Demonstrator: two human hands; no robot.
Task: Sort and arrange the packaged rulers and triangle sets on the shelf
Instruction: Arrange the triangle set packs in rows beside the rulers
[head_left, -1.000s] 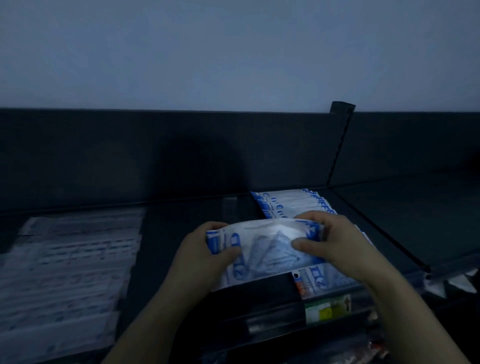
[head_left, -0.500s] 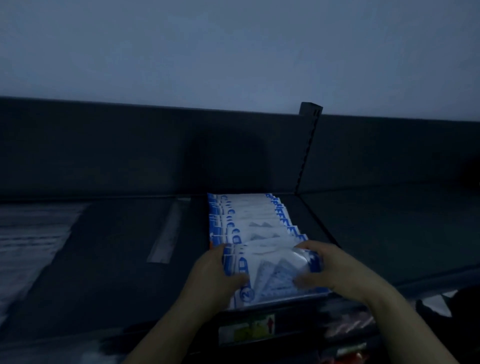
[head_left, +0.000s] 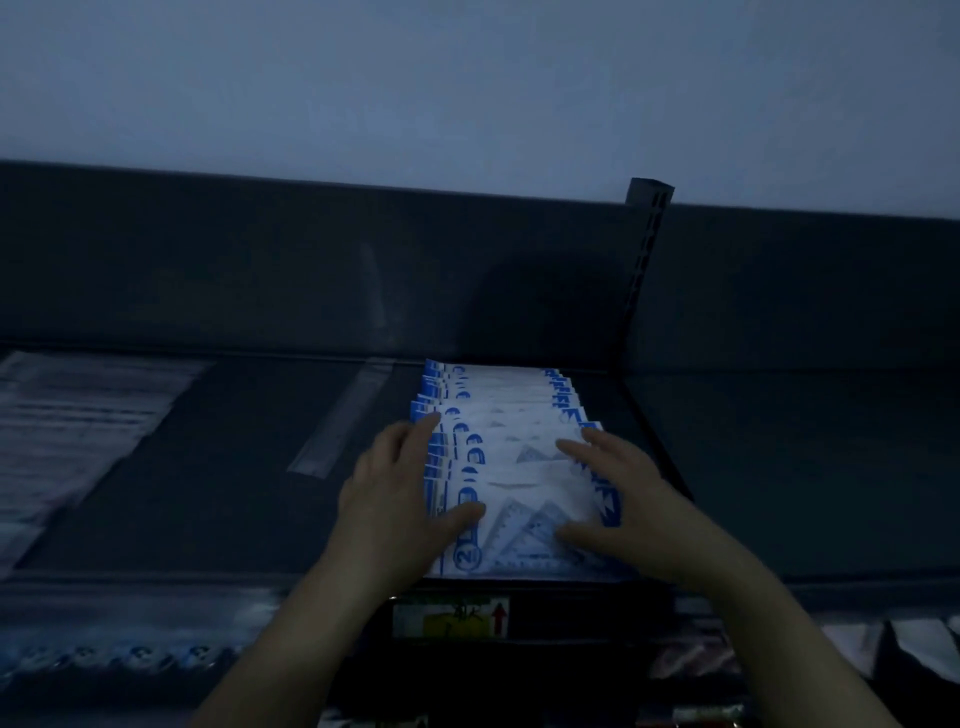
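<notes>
On the shelf (head_left: 234, 499), straight-fingered left hand (head_left: 396, 501) and right hand (head_left: 636, 501) press the triangle-set stack (head_left: 519, 439) between them.

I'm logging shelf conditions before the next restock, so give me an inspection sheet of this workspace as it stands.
Surface: dark metal shelf, dimly lit, with a back panel.
Job's things: row of overlapping white-and-blue triangle-set packets running front to back; stack of clear ruler packets at far left, blurred; single clear ruler packet lying alone between them.
Clutter: nothing seen.
Hands: left hand flat against the row's left edge, thumb on the front packet; right hand flat on its right edge; neither grips.
Cables: nothing seen.
Surroundings: slotted upright post; yellow price label on the shelf's front edge; blurred goods below; pale wall.
</notes>
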